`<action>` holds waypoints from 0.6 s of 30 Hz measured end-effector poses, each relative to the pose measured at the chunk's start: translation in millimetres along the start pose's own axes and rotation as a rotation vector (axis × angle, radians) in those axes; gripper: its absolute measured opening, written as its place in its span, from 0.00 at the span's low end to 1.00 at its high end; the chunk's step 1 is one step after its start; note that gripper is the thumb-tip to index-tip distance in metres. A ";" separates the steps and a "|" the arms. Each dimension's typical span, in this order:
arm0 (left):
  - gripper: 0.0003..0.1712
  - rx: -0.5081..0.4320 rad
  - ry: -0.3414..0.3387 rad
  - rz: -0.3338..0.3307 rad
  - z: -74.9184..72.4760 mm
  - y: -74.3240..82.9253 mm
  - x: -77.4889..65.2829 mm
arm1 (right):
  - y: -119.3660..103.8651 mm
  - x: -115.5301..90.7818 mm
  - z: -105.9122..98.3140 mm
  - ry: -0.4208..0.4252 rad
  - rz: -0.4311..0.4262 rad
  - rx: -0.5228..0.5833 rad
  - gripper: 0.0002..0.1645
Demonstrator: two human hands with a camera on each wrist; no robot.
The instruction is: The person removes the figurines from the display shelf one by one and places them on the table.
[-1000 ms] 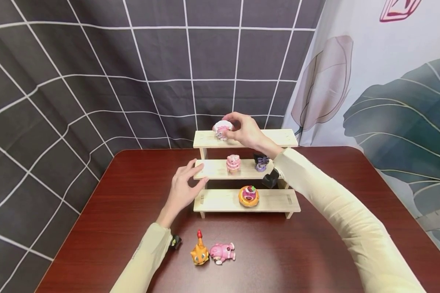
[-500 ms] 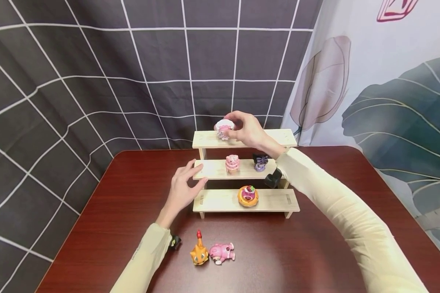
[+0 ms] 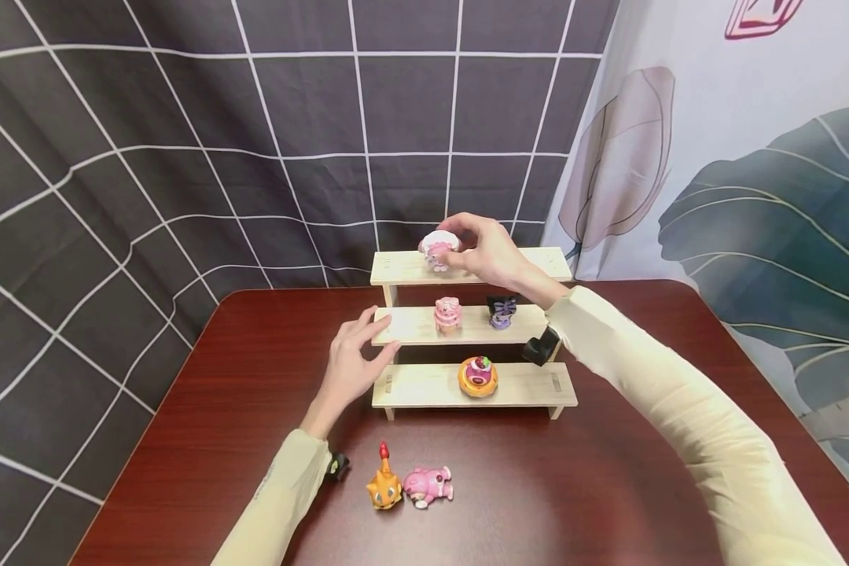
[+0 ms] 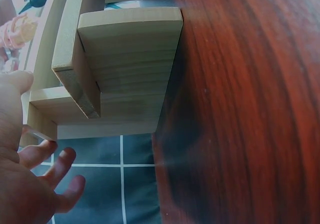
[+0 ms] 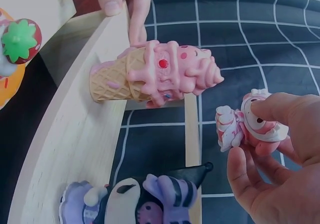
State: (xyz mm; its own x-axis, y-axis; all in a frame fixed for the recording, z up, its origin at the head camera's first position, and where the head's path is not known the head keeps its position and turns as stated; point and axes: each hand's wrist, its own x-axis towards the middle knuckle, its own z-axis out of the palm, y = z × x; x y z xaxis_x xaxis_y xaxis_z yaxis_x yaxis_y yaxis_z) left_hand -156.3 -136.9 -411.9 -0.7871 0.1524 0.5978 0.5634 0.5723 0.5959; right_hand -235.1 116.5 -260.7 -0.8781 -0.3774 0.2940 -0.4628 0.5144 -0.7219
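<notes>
Your head camera looks forward and down over the wooden shelf [image 3: 531, 384]. Your left-wrist camera faces the shelf's end up close; your right-wrist camera faces the pink ice-cream figure [image 5: 160, 74] closely, sharing it with the head view.

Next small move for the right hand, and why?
Probably ease the pink-and-white figurine straight down until it stands on the top shelf. The right hand's fingers pinch it, and in the head view it overlaps that board; I can't tell whether its base touches.
</notes>
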 end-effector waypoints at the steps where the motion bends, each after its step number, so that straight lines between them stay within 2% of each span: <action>1: 0.26 0.000 0.000 0.001 0.1 0.4 0.1 | -0.4 -1.0 -1.3 0.000 -0.003 0.001 0.24; 18: 0.26 0.008 0.002 -0.004 1.5 -0.6 0.6 | -0.4 -19.3 -12.4 0.005 -0.070 0.001 0.24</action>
State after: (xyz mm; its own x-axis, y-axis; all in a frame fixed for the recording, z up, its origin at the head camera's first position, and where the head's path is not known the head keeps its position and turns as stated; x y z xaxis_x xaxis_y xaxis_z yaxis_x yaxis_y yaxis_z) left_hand -157.5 -136.0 -412.8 -0.7888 0.1489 0.5964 0.5583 0.5796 0.5936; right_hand -219.5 133.1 -258.3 -0.8442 -0.4088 0.3468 -0.5231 0.4865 -0.6998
